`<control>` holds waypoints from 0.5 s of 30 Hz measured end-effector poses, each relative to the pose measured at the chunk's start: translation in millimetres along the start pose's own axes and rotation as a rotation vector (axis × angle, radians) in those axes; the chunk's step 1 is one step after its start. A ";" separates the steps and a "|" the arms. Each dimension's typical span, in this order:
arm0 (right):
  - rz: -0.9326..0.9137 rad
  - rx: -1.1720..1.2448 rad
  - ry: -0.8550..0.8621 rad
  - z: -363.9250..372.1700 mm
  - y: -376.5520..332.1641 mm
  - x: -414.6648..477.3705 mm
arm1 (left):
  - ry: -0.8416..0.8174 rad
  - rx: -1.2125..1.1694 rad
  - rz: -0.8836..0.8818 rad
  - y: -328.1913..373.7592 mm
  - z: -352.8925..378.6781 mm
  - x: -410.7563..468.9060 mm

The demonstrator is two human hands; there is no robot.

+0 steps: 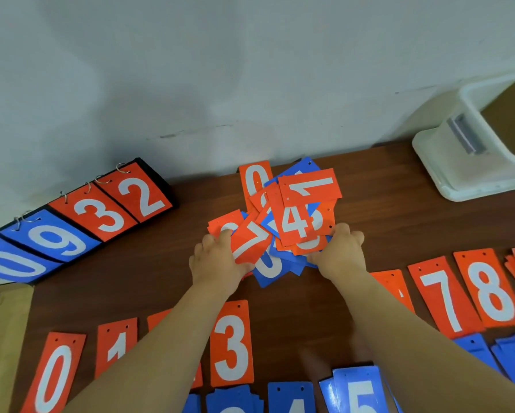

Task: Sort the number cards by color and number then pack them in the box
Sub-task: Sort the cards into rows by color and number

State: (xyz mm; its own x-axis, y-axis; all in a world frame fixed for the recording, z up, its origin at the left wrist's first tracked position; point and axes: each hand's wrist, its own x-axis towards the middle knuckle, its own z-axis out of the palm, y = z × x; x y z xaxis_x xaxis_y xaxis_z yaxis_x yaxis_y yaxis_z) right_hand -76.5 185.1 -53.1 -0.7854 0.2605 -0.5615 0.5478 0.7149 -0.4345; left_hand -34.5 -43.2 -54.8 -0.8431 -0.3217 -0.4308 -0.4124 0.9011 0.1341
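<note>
I see a big pale wall [190, 70] across the top of the frame. Below it a brown table [131, 278] fills the lower half. At the left, a flip board [71, 222] sits by the wall. It shows a blue 0, a blue 9, an orange 3 and an orange 2, all hung on rings. At the upper right stands a white box [447, 162], open on top and brown inside.

Near the bottom lies an orange row [232, 344] of flat cards. I can read 0, 1 and 3 on the left and 7 and 8 on the right. The arms hide some of them. At the very bottom edge is a blue row [360, 394], where I can read a 5.

In the middle sits the pile of cards [292, 222], orange and blue all mixed up, well apart from the box. The left hand [217, 260] curls its fingers over the pile's left side and holds it. The right hand [339, 251] grips the pile's right side. An orange 4 card [295, 225] lies on top between the hands.
</note>
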 end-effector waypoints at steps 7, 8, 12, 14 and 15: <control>0.023 0.142 0.040 -10.4 23.4 -8.7 | -0.036 -0.185 0.001 -2.9 -8.1 -18.8; 0.029 0.173 0.061 -13.7 27.9 -11.6 | -0.032 -0.198 -0.001 -5.4 -9.4 -22.5; 0.029 0.298 0.176 -30.3 44.6 -25.1 | 0.005 -0.330 -0.041 -20.1 -17.1 -40.3; 0.034 0.343 0.238 -39.6 50.4 -34.8 | 0.027 -0.403 -0.064 -27.7 -22.5 -53.4; 0.037 0.364 0.272 -43.6 52.5 -41.3 | 0.039 -0.432 -0.084 -31.1 -25.7 -60.5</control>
State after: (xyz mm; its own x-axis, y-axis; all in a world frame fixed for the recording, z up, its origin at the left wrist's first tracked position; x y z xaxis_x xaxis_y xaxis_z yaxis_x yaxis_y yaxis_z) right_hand -27.9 240.1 -22.0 -0.7837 0.4773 -0.3976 0.6047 0.4397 -0.6641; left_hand 20.5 -59.3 -9.9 -0.8094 -0.4073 -0.4230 -0.5797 0.6694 0.4646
